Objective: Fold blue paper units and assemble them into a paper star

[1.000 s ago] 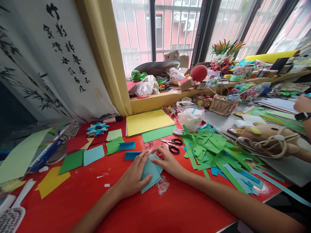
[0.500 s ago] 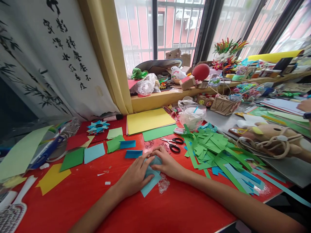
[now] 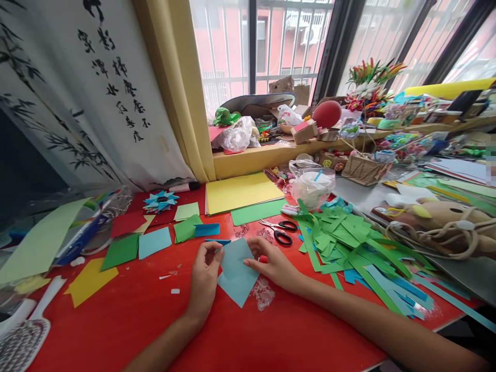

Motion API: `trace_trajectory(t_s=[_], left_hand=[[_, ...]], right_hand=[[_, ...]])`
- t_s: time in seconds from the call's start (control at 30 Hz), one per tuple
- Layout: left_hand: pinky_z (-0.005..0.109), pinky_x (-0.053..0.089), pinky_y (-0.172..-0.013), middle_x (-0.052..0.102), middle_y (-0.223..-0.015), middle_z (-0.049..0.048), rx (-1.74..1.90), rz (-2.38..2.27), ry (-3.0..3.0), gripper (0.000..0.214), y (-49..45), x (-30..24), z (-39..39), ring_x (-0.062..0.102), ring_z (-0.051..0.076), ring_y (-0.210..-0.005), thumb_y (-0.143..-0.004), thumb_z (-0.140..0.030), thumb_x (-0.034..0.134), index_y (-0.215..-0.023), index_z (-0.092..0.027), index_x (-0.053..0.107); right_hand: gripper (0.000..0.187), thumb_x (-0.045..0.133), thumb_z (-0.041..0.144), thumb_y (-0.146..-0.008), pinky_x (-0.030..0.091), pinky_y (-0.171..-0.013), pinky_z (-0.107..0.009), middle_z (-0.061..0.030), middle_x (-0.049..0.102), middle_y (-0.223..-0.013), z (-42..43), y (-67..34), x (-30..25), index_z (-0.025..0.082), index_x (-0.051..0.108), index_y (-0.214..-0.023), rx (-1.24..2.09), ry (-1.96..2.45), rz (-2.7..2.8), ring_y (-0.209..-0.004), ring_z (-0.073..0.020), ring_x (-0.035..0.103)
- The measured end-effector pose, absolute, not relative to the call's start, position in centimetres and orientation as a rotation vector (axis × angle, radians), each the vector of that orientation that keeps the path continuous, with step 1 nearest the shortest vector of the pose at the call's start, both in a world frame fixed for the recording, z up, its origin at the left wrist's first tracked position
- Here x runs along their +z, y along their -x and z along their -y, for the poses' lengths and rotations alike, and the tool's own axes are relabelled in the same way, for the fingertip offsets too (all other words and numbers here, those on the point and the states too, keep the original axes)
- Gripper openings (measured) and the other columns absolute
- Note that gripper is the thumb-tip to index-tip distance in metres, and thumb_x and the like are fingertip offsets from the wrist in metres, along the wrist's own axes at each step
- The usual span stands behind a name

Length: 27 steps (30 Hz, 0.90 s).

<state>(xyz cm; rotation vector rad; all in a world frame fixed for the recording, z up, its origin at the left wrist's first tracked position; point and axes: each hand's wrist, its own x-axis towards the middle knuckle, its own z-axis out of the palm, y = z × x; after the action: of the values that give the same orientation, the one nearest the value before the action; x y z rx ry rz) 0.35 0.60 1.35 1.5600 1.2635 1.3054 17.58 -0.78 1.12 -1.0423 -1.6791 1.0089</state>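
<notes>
Holding light-blue paper [image 3: 236,258] around the middle of the bench [image 3: 96,325], in from the near edge. Clamped at its left side by the left hand [image 3: 204,274], at its right by the right hand [image 3: 274,264]. Showing another light-blue corner below; cannot tell if separate. Probably at a lining-up step, seemingly calling for matched edges and steady thumbs. Toward the far edge, scissors [image 3: 276,226]; toward the right edge, heaped green strips [image 3: 349,232].

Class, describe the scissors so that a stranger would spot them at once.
On the red table, look just left of the heap of green paper strips. There, beyond the right hand, lie the scissors; unlike the strips, they have two black loop handles.
</notes>
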Motion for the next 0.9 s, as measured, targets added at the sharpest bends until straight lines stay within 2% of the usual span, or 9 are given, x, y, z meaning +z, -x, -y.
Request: trace_trajectory(t_s=[0.13,0.27,0.43,0.57,0.63,0.77,0.9], left_hand=[[0.024,0.045,-0.073,0.054,-0.091,0.0022,1.365,-1.211,-1.389,0.018,-0.5,0.9,-1.0,0.053,0.014,-0.088,-0.077,-0.032,0.053,-0.089,-0.019,0.05],[0.025,0.046,-0.067,0.054,-0.091,0.0044,1.262,-1.217,-1.494,0.023,-0.4,1.2,-1.1,0.054,0.016,-0.085,-0.077,-0.034,0.052,-0.092,-0.017,0.051],[0.026,0.044,-0.07,0.049,-0.083,0.0018,1.223,-1.273,-1.986,0.014,-0.5,2.0,0.1,0.051,0.014,-0.079,-0.082,-0.028,0.045,-0.082,-0.021,0.056],[0.026,0.043,-0.071,0.046,-0.081,0.0016,1.231,-1.182,-2.322,0.016,-0.1,1.9,0.4,0.05,0.014,-0.078,-0.085,-0.022,0.041,-0.09,-0.022,0.056],[0.026,0.043,-0.071,0.046,-0.082,0.0017,1.264,-1.193,-2.356,0.015,0.1,1.8,0.2,0.05,0.014,-0.079,-0.085,-0.021,0.042,-0.091,-0.022,0.055],[0.027,0.043,-0.067,0.047,-0.081,0.0014,1.403,-1.364,-2.147,0.006,0.4,1.8,-0.3,0.049,0.014,-0.078,-0.083,-0.021,0.044,-0.082,-0.021,0.05],[0.028,0.045,-0.068,0.046,-0.081,0.0016,1.383,-1.308,-2.296,0.005,0.3,1.6,-0.2,0.049,0.014,-0.077,-0.083,-0.02,0.045,-0.081,-0.021,0.049]], right_hand=[[0.023,0.054,0.035,-0.076,0.045,-0.056,-0.026,0.0019,0.054,-0.069,0.4,-17.6,0.4,0.019,0.047,-0.091,1.359,0.971,1.457,-0.06,-0.0131,0.057],[0.022,0.053,0.038,-0.075,0.045,-0.05,-0.025,0.0035,0.051,-0.061,-0.1,-17.8,0.3,0.018,0.049,-0.082,1.39,0.983,1.268,-0.051,-0.0126,0.056],[0.031,0.055,0.035,-0.074,0.046,-0.06,-0.026,-0.0003,0.055,-0.075,0.6,-17.1,1.2,0.021,0.048,-0.1,1.416,1.015,0.942,-0.067,-0.014,0.057],[0.044,0.054,0.033,-0.076,0.045,-0.071,-0.03,-0.0036,0.059,-0.087,2.2,-16.0,2.0,0.024,0.037,-0.115,1.575,0.889,0.694,-0.08,-0.0165,0.058],[0.042,0.053,0.031,-0.077,0.044,-0.077,-0.031,-0.0039,0.06,-0.089,2.8,-15.8,2.2,0.023,0.038,-0.115,1.658,0.838,0.659,-0.084,-0.0165,0.058],[0.031,0.056,0.024,-0.075,0.04,-0.089,-0.033,-0.0054,0.059,-0.093,3.1,-15.9,2.2,0.019,0.049,-0.105,1.763,0.74,0.704,-0.088,-0.0152,0.058],[0.025,0.055,0.029,-0.076,0.042,-0.086,-0.034,-0.006,0.059,-0.092,3.0,-15.9,1.6,0.018,0.054,-0.098,1.686,0.739,0.816,-0.088,-0.0165,0.057]])
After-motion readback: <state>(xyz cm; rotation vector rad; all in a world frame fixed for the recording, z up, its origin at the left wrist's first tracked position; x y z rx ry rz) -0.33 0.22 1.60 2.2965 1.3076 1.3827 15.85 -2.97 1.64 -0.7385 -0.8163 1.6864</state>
